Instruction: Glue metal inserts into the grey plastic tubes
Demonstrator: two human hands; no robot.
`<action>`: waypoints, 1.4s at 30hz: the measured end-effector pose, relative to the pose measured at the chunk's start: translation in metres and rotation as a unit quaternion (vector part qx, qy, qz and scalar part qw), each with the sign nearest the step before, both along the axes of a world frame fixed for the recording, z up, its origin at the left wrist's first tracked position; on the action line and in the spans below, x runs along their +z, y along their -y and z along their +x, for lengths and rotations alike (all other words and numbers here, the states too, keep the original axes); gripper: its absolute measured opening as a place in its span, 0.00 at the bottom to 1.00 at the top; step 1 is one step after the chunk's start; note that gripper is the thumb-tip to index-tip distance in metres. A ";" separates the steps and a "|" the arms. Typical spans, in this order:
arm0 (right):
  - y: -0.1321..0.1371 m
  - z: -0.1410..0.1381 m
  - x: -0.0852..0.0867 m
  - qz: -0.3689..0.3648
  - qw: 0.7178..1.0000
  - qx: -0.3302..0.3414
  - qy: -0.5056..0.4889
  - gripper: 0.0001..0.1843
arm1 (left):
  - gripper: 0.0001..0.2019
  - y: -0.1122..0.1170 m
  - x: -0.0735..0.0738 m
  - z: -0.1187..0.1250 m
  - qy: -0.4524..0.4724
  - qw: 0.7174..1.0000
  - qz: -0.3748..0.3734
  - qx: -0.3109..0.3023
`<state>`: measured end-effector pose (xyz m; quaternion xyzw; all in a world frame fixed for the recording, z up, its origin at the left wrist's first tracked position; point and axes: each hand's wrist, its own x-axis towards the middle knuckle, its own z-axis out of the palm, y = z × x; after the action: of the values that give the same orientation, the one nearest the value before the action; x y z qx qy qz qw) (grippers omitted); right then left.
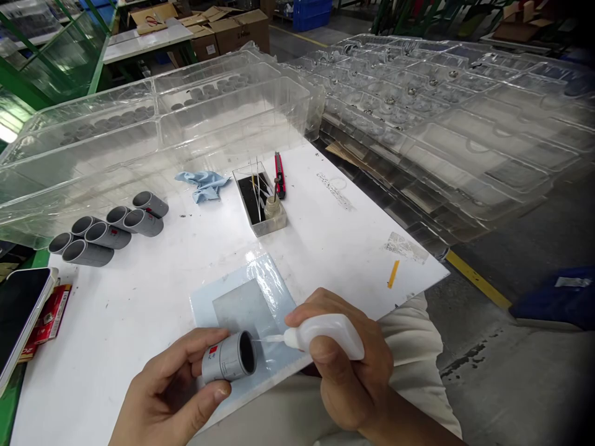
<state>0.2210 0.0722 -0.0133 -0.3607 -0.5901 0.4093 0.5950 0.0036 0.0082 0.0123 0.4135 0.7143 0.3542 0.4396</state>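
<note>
Stretching across the middle of the view, a white tabletop (125, 328) carries everything at hand. Off its right edge, a broad stack of clear molded trays (506, 124) reaches into the background. Along the far side of the table runs a long clear plastic bin (237, 118), with rows of gray cylinders visible through its walls. At the near edge lies a pale blue sheet (274, 288) with a gray rectangle (246, 303) in its middle.

Next come the two hands, both above the near edge. The left hand (171, 387) grips a gray cylinder (225, 359) between thumb and fingers, its open end turned toward the right hand (351, 368), which is closed around a white squeeze bottle (330, 334). The bottle's thin tip points at that opening; whether it touches the rim I cannot tell.

At the left edge a phone (23, 319) rests over a red packet (52, 316). A small clear box (272, 227) holding slim tools and a little glass jar (273, 207) sits beyond the sheet, a crumpled blue cloth (204, 184) to its left. Seven more gray cylinders (142, 222) cluster near the bin. A red-and-black cutter (279, 176) lies just beside the small box. Smallest is a yellow strip (393, 274) near the table's right corner.
</note>
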 end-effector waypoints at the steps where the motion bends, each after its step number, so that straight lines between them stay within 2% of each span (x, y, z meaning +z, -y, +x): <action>1: 0.000 0.000 0.000 0.001 1.000 -0.002 0.001 0.13 | 0.19 0.000 0.000 0.000 0.001 1.000 0.000 -0.001; 15: 0.001 0.001 -0.001 0.004 1.000 -0.002 0.000 0.13 | 0.19 0.002 -0.003 -0.002 -0.006 1.000 0.002 -0.004; 20: 0.001 0.003 -0.002 -0.002 1.000 0.018 -0.008 0.13 | 0.19 0.003 -0.003 -0.003 0.003 1.000 0.000 -0.004; 25: 0.004 0.005 -0.006 -0.049 0.997 0.033 -0.049 0.12 | 0.19 0.003 -0.003 -0.002 0.021 1.000 0.001 -0.002; 31: 0.010 0.007 -0.011 -0.107 0.990 -0.013 -0.095 0.16 | 0.20 0.006 -0.005 0.000 0.039 0.999 0.017 0.012; 35: 0.009 0.006 -0.006 -0.046 0.997 -0.013 -0.057 0.11 | 0.15 0.004 -0.006 0.000 0.031 0.998 0.061 -0.014; 38: 0.006 0.004 0.000 0.009 1.000 -0.005 -0.018 0.11 | 0.16 0.003 -0.007 -0.001 0.037 0.997 0.074 -0.010; 42: 0.003 -0.003 0.004 0.007 1.000 -0.011 -0.015 0.13 | 0.16 0.002 -0.005 0.000 0.034 0.996 0.079 -0.006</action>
<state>0.2181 0.0690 -0.0096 -0.3567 -0.5801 0.4041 0.6107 0.0041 0.0059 0.0072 0.4385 0.6663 0.4210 0.4318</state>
